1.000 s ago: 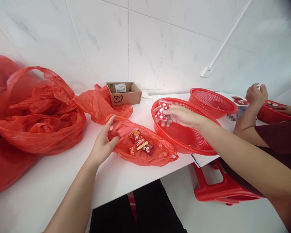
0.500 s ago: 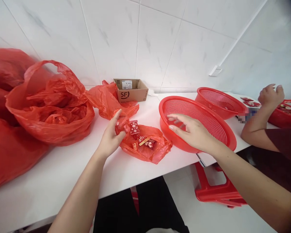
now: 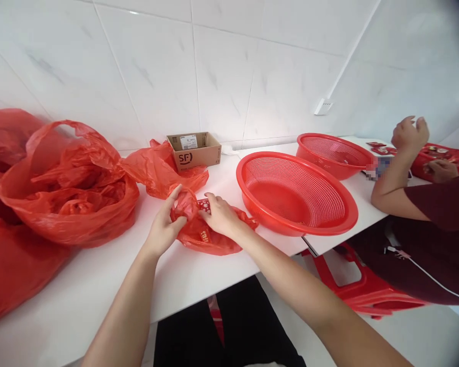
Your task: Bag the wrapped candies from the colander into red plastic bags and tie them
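A small red plastic bag lies spread on the table in front of me. My left hand is at its left side, thumb and index finger apart with crumpled plastic between them; its other fingers are hidden by the bag. My right hand reaches down into the bag from the right. Its thumb and index finger close around a red packet with white dots. A red wrapper with gold characters shows below that hand. Other contents are covered by my right hand.
To the right stand a red colander and a second red colander. Behind the bag is a cardboard box. Large red bags fill the left. A co-worker's arm rests at the far right, near a red stool.
My right hand has moved left from over the near colander into the small bag, onto the dotted packet. My left hand stays at the bag. The view has shifted slightly.
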`<state>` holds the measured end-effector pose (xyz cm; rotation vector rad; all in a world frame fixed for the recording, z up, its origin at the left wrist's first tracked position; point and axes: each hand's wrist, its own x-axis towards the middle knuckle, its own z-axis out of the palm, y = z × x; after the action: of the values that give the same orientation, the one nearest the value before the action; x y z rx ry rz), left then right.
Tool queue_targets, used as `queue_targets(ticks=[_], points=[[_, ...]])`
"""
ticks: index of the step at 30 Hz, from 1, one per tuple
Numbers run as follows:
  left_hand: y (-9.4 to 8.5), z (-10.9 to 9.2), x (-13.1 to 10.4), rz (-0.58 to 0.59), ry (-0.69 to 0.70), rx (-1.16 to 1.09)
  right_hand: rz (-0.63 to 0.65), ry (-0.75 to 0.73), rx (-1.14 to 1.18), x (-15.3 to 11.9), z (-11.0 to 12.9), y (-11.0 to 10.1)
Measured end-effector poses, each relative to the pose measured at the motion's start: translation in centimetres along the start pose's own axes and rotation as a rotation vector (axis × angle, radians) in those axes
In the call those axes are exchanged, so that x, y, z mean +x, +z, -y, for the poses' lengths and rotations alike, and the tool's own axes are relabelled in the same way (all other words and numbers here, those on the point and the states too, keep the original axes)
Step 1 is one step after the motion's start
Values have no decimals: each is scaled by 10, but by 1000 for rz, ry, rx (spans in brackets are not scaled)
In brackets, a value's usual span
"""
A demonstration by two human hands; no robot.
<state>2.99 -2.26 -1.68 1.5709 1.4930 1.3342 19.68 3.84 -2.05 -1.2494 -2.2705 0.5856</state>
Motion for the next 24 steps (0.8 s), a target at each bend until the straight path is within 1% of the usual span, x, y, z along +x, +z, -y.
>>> queue_targets(ticks=[2,3,5,7,10,12,15,17,19,20,22,23,24], points=[[-1,0,1,26,-38,-50,-30,28,-5,21,-11,13],[-1,0,1,29,-51,-68,-61,24,5,26,-15,14],[-2,-1,1,5,-56,-82,-128,15,23,27,-17,11],[-3,-1,1,-27,-64,-82,-207,-43,54,17,-14,4],[-4,-3,1,-73,-59,-74,-284,-255,125,-6,-4,0],[-4,-3,1,-120,-41,-61,-278,-358,149,-22,2,3],[-5,-2,2,-162,-41,-33,-228,-398,127,-44,10,2],[-5,-2,2,-160,-54,-19,-227,-421,122,-59,16,-13],[-5,-2,2,-151,-66,-21,-287,-410,119,-76,18,-42],[-5,-2,2,-147,-77,-24,-341,-380,103,-85,16,-60],[-5,-2,2,-147,-99,-25,-474,-230,23,-106,7,-95],[-5,-2,2,-149,-108,-22,-490,-131,-36,-118,0,-108],[-5,-2,3,-146,-116,-19,-452,-58,-99,-129,-7,-116]])
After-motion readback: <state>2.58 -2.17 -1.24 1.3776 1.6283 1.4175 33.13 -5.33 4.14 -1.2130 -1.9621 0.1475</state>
